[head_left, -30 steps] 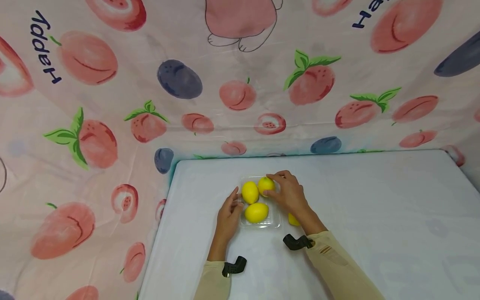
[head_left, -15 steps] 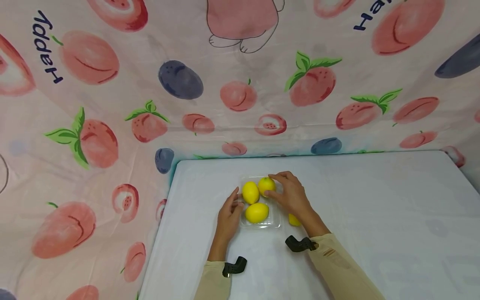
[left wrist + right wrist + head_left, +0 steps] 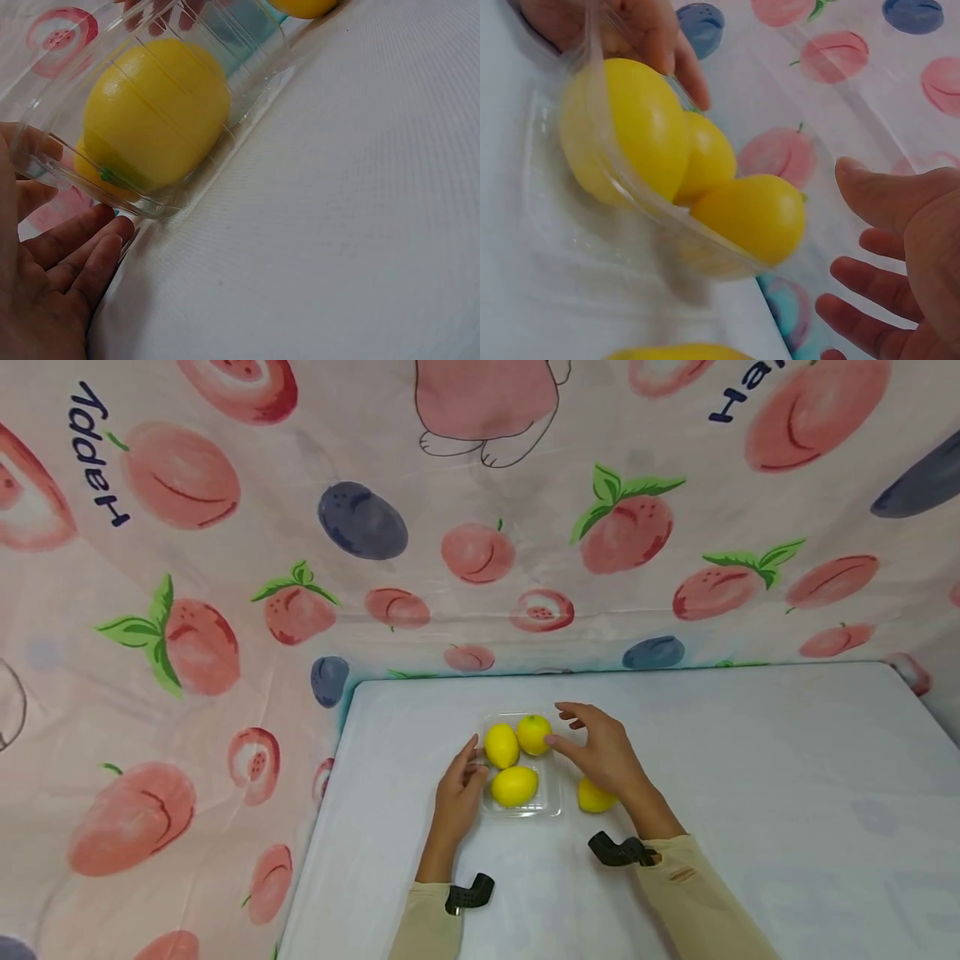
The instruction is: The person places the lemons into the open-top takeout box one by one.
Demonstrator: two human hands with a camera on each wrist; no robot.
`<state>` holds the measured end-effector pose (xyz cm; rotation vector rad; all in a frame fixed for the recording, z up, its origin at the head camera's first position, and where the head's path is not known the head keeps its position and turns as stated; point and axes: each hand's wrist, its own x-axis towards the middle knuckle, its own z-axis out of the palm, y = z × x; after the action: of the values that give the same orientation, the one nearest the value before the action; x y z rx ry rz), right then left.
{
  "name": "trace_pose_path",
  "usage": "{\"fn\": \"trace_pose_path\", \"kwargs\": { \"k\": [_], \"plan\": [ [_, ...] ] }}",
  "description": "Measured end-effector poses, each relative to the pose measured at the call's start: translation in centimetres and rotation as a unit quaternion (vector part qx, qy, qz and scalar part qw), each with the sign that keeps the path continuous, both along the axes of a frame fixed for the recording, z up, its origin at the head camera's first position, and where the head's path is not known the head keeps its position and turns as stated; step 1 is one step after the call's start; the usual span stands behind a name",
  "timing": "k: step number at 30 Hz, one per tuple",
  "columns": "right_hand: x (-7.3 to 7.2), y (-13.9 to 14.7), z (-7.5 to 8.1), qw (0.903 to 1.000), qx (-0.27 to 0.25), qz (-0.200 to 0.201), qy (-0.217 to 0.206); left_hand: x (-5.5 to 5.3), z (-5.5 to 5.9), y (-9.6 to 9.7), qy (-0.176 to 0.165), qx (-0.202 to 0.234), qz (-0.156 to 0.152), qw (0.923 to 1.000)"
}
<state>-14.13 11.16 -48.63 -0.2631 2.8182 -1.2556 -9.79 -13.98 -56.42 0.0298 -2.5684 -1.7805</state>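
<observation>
A clear plastic container [image 3: 551,802] holds three yellow lemons: one at the back left [image 3: 501,745], one at the back right [image 3: 534,735] and one lying across the front [image 3: 514,787]. My left hand [image 3: 456,793] touches the container's left side; in the left wrist view its lower fingers [image 3: 94,270] extend loosely below the plastic corner. My right hand [image 3: 603,747] hovers at the right side, thumb close to the back-right lemon, fingers apart and holding nothing. Another lemon [image 3: 595,795] lies on the table just right of the container, partly hidden by the right forearm.
A white-covered table [image 3: 750,777] extends far to the right. Fruit-printed cloth [image 3: 480,610] hangs behind it and along the left. Each wrist carries a black camera mount, one on the left [image 3: 470,893] and one on the right [image 3: 618,850].
My right hand has let go of the back-right lemon and moved right, away from it. More of the lemon on the table now shows. The left hand and container have stayed put.
</observation>
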Motion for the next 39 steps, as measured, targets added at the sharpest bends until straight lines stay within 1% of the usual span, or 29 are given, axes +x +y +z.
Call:
{"fn": "trace_pose_path", "kwargs": {
  "k": [6, 16, 19, 29, 31, 35, 39],
  "plan": [
    [0.3, 2.2, 0.4, 0.9997, -0.002, 0.004, -0.022, 0.0, -0.1, 0.1, 0.000, 0.000, 0.001, 1.0000],
    [1.2, 5.4, -0.2, 0.9975, 0.001, 0.000, -0.071, 0.1, 0.0, 0.2, -0.006, -0.002, 0.004, 1.0000],
    [1.6, 5.8, -0.6, 0.9969, 0.002, 0.001, -0.079, 0.1, 0.0, 0.2, -0.003, -0.001, 0.003, 1.0000],
    [2.5, 7.1, -2.6, 0.9945, 0.018, 0.002, -0.103, 0.1, 0.0, 0.1, -0.001, -0.001, 0.002, 1.0000],
    [2.7, 7.4, -2.9, 0.9943, 0.026, 0.005, -0.103, 0.1, 0.0, 0.1, 0.002, 0.000, 0.002, 1.0000],
    [3.0, 7.6, -3.4, 0.9955, 0.042, 0.011, -0.085, 0.1, -0.1, 0.1, 0.006, 0.003, 0.001, 1.0000],
    [3.4, 7.7, -3.7, 0.9960, 0.050, 0.006, -0.074, 0.0, -0.1, 0.1, 0.005, 0.005, 0.000, 1.0000]
  ]
}}
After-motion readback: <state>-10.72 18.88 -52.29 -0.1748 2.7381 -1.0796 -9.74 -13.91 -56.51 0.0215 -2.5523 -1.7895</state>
